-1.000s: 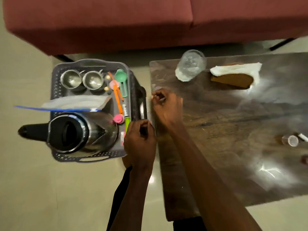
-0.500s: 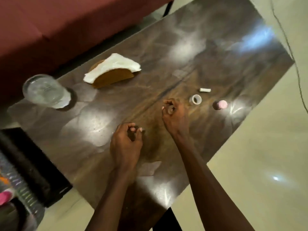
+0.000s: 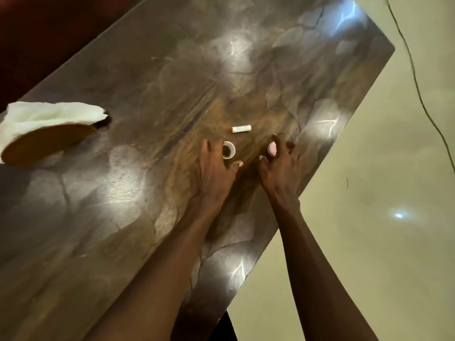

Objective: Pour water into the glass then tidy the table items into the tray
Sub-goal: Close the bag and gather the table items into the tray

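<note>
Now my left hand [image 3: 215,168] spreads open at the white cap [image 3: 229,150]; my right hand [image 3: 280,166] curls around the pink cap [image 3: 272,148], near the table's [image 3: 147,94] right edge.

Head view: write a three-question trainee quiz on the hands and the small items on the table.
1. True or false: the small white tube lies beyond both hands, untouched.
2. The left hand reaches for: A) the small clear cup B) the napkin holder C) the tube.
3. Fill in: the right hand closes its fingers around a small ____ cap.

Key: 1 true; 2 A; 3 pink.
</note>
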Action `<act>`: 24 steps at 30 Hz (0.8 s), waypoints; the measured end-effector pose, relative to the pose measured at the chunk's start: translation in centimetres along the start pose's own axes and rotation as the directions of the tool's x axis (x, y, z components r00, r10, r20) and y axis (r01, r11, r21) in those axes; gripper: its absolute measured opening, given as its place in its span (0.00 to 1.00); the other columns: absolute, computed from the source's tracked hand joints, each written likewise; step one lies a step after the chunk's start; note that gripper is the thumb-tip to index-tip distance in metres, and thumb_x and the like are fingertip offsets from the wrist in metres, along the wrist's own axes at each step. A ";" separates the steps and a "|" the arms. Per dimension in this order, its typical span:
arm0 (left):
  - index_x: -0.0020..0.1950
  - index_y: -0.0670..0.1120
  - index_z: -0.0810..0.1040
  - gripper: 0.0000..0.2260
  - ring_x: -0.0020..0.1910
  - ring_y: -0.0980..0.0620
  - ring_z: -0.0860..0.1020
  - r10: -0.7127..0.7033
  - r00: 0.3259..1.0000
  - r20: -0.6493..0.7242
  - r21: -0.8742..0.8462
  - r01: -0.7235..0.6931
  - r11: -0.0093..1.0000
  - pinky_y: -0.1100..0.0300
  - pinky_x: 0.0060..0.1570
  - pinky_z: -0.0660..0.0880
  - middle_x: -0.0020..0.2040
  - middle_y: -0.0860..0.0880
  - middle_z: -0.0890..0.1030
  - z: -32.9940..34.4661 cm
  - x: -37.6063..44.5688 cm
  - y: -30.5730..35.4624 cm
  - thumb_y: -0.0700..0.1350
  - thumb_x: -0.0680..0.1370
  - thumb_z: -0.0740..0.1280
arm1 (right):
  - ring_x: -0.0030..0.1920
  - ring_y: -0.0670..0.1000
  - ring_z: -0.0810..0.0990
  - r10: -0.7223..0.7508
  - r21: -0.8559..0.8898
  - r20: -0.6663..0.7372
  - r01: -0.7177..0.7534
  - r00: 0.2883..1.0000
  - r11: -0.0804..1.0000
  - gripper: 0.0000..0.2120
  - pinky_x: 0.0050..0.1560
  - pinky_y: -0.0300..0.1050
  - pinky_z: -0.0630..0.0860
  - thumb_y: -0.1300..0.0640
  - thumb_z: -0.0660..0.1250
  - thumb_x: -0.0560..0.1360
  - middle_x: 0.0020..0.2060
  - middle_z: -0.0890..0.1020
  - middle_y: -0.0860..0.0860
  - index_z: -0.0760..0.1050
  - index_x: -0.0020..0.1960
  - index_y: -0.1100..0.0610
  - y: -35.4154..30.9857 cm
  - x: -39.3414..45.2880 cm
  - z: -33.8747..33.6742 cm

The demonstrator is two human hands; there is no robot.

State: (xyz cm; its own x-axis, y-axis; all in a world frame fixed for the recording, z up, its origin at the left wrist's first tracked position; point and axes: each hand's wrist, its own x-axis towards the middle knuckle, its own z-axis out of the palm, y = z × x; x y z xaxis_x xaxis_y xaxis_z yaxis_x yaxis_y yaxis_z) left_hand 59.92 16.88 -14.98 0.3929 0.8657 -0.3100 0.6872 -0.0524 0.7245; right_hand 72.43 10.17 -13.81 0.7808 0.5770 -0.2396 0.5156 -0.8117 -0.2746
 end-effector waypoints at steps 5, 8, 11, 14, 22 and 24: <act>0.64 0.51 0.73 0.21 0.51 0.43 0.78 0.052 0.998 -0.022 0.136 -0.048 0.990 0.56 0.43 0.68 0.59 0.48 0.71 1.7 1.4 -0.6 0.51 0.73 0.73 | 0.69 0.58 0.70 0.008 0.073 -0.038 -0.005 0.999 0.997 0.22 0.67 0.50 0.70 0.54 0.64 0.79 0.70 0.70 0.55 0.70 0.73 0.48 1.2 1.0 1.0; 0.64 0.51 0.75 0.20 0.50 0.44 0.78 0.038 0.998 -0.042 0.117 -0.033 0.993 0.58 0.43 0.67 0.58 0.48 0.72 2.0 1.5 -1.0 0.50 0.73 0.73 | 0.66 0.59 0.73 0.023 0.117 -0.053 -0.016 0.998 0.993 0.16 0.61 0.51 0.75 0.54 0.62 0.80 0.67 0.71 0.56 0.74 0.67 0.53 1.3 1.3 1.3; 0.61 0.51 0.76 0.18 0.50 0.46 0.78 0.010 0.998 -0.065 0.072 -0.006 0.997 0.58 0.42 0.66 0.55 0.50 0.73 1.5 0.6 -1.4 0.51 0.73 0.73 | 0.63 0.58 0.75 0.033 0.174 -0.026 -0.028 0.999 0.984 0.14 0.60 0.51 0.76 0.55 0.63 0.79 0.64 0.73 0.57 0.75 0.64 0.55 1.1 1.1 1.1; 0.60 0.53 0.76 0.18 0.52 0.46 0.78 -0.053 0.989 -0.135 0.014 0.055 0.998 0.59 0.44 0.67 0.57 0.51 0.74 -0.4 -1.1 -2.5 0.52 0.72 0.73 | 0.60 0.55 0.76 -0.015 0.215 -0.023 0.019 1.000 0.976 0.14 0.57 0.48 0.77 0.56 0.65 0.77 0.60 0.77 0.55 0.77 0.63 0.54 0.3 0.2 0.8; 0.56 0.49 0.78 0.17 0.50 0.48 0.79 -0.295 0.861 -0.414 -0.239 0.210 0.948 0.56 0.47 0.74 0.54 0.50 0.78 -10.1 -10.8 -9.5 0.47 0.69 0.76 | 0.55 0.53 0.79 -0.287 0.369 -0.054 0.286 0.957 0.884 0.19 0.55 0.53 0.79 0.59 0.69 0.76 0.58 0.76 0.54 0.77 0.66 0.53 -8.0 -8.1 2.2; 0.56 0.50 0.77 0.17 0.46 0.49 0.79 -0.359 0.802 -0.477 -0.297 0.237 0.925 0.55 0.45 0.76 0.52 0.52 0.78 -12.5 -14.0 -11.4 0.48 0.69 0.76 | 0.53 0.54 0.80 -0.353 0.387 -0.047 0.343 0.934 0.856 0.21 0.54 0.48 0.78 0.59 0.71 0.74 0.56 0.76 0.53 0.77 0.67 0.52 -10.9 -10.9 3.2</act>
State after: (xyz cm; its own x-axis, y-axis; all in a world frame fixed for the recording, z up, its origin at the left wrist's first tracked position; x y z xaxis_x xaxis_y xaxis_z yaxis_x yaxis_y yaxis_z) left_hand 38.97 11.55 -11.22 -0.2229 0.9509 -0.2148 0.5470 0.3044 0.7798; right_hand 57.17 13.05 -11.17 0.5640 0.8217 -0.0827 0.5728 -0.4614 -0.6775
